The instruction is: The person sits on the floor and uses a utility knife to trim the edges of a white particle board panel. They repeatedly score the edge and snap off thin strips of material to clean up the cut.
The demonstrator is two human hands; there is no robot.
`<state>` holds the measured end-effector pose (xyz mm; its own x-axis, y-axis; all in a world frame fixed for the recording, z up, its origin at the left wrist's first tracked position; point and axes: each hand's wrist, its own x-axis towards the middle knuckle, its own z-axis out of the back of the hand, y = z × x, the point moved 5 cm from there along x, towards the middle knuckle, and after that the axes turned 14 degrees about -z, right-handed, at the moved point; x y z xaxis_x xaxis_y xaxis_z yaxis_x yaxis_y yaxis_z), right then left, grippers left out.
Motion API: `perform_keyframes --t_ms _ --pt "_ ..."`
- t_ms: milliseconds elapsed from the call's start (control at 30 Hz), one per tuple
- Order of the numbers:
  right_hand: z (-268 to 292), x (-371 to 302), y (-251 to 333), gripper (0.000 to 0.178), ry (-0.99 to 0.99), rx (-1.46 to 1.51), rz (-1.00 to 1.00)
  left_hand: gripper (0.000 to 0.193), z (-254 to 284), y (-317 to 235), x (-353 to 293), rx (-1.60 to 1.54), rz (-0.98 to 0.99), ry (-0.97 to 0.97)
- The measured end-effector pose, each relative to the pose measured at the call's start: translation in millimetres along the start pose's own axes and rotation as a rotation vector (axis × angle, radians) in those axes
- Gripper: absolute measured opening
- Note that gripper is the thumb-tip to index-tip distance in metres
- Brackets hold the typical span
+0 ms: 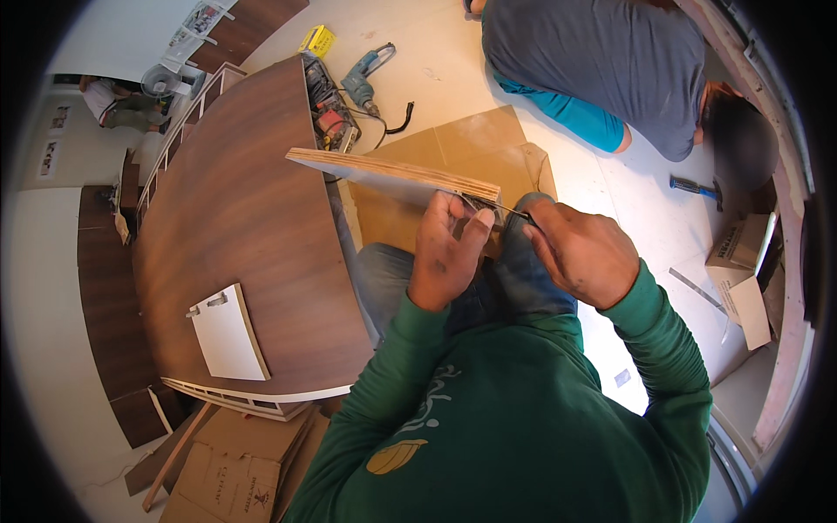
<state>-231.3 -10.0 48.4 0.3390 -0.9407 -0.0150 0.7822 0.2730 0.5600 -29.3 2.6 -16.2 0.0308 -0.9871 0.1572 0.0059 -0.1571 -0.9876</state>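
Note:
A plywood board [392,172] with a pale face and a bare layered edge stands tilted in front of me, above my knees. My left hand [446,254] is at its right end, thumb and fingers pinched on a small metal fitting [476,202], which looks like a hinge and is partly hidden by the fingers. My right hand [586,251] grips a screwdriver [510,211]; the handle is mostly covered by my fist. Its thin shaft points left, the tip meeting the fitting at the board's edge.
A large brown wood-grain cabinet [253,200] lies at left, bearing a small white panel [231,338] with two hinges. Beyond are a tool case [330,113], a power drill [364,78] and cardboard [445,144]. Another person [602,65] crouches at far right near a hammer [696,187].

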Motion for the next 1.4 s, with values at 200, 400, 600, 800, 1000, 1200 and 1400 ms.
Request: perform_keyframes --t_ms 200,400,600,800,1000,1200,1400 --pt "0.3 -8.3 -21.0 0.018 0.155 -0.103 -0.045 0.023 -1.4 2.4 5.8 -0.011 0.026 0.024" --pt "4.6 -43.7 -59.2 0.014 0.221 -0.092 -0.129 0.020 -1.0 -6.9 10.0 0.016 -0.044 0.059" --pt "28.3 -31.3 -10.9 0.013 0.034 0.214 -0.031 0.021 -1.8 1.1 10.7 -0.051 -0.067 0.035" --pt "1.8 -6.0 -5.0 0.015 -0.015 0.209 -0.004 0.019 -1.8 -1.6 10.0 0.033 -0.018 0.046" --pt "-11.0 4.3 -4.5 0.016 0.057 0.210 -0.027 0.018 -2.4 -1.9 6.6 -0.064 -0.031 0.031" --pt "-17.0 9.0 -10.1 0.016 0.062 0.181 0.035 0.022 2.4 0.6 8.2 0.086 -0.073 0.079" --pt "-9.1 4.5 -34.1 0.018 0.204 -0.093 -0.049 0.025 1.9 -5.9 8.2 0.067 -0.109 0.068"
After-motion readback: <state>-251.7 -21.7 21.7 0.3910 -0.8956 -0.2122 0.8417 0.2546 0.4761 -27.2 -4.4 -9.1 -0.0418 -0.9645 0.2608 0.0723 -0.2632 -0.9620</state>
